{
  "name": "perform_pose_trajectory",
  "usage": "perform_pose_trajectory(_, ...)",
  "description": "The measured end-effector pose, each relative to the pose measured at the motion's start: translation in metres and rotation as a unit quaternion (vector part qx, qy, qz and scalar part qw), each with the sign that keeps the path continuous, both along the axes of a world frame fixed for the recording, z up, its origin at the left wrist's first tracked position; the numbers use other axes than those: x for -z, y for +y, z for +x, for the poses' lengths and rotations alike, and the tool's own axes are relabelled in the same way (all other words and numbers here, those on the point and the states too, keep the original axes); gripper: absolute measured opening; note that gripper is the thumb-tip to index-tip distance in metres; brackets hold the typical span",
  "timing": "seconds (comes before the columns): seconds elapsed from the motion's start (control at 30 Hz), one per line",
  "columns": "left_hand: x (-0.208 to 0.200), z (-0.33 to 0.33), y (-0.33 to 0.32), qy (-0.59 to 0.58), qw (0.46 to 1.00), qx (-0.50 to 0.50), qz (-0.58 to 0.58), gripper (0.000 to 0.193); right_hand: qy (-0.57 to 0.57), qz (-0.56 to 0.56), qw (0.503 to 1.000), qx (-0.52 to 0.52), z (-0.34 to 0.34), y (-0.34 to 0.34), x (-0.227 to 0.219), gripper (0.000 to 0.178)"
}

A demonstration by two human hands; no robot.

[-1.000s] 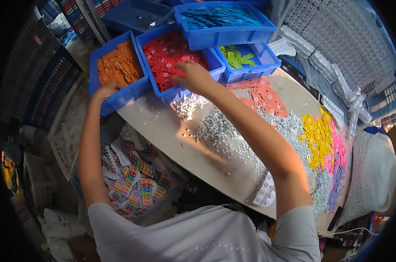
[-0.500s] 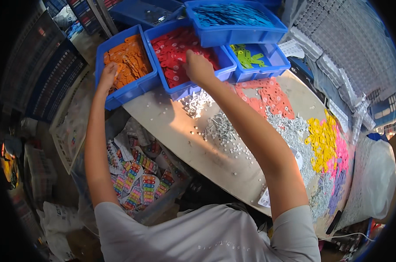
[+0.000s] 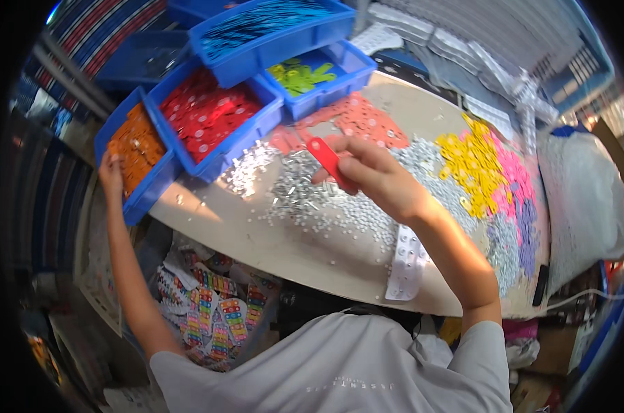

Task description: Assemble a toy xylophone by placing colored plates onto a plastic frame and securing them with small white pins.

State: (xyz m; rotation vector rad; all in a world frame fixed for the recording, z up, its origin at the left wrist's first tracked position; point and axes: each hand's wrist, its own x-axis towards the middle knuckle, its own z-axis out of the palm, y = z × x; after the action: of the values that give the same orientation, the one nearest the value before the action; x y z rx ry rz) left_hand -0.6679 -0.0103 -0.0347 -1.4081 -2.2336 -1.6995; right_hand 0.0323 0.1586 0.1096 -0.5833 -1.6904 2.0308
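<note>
In front of me, over the table, my right hand (image 3: 387, 184) pinches a flat red plastic strip (image 3: 328, 160) with a rounded, holed end. Below it lies a heap of small silvery metal pins (image 3: 294, 186). My left hand (image 3: 112, 175) is at the left side of a blue bin (image 3: 150, 195) of orange strips (image 3: 141, 143), its fingers bent together; what they hold, if anything, is hidden. Beside that bin stands another blue bin (image 3: 239, 142) full of red strips (image 3: 205, 113). A white card with rows of studs (image 3: 405, 265) lies at the table's near edge, below my right forearm.
A blue tray of blue strips (image 3: 277, 24) rests above a bin of green pieces (image 3: 301, 77). Salmon (image 3: 360, 120), yellow (image 3: 473, 162), pink (image 3: 515, 172) and purple pieces (image 3: 526, 237) cover the table's right side. Colourful printed cards (image 3: 219, 310) fill a container below the table's left edge.
My right hand has left the red bin and come over the table with a red strip. My left hand stays by the orange bin, now lower along its side. The view has shifted to the right.
</note>
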Motion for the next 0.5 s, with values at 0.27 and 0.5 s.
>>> perform_pose_trajectory(0.27, -0.059, 0.261, 0.047, -0.025, 0.992, -0.011, 0.127, 0.038, -0.085, -0.013, 0.965, 0.25, 0.14, -0.066, 0.014, 0.012)
perform_pose_trajectory(0.5, -0.052, 0.492, 0.038, -0.221, 0.94, 0.236, -0.107, 0.025, -0.06, -0.033, 0.953, 0.294, 0.19, -0.087, 0.047, 0.023)
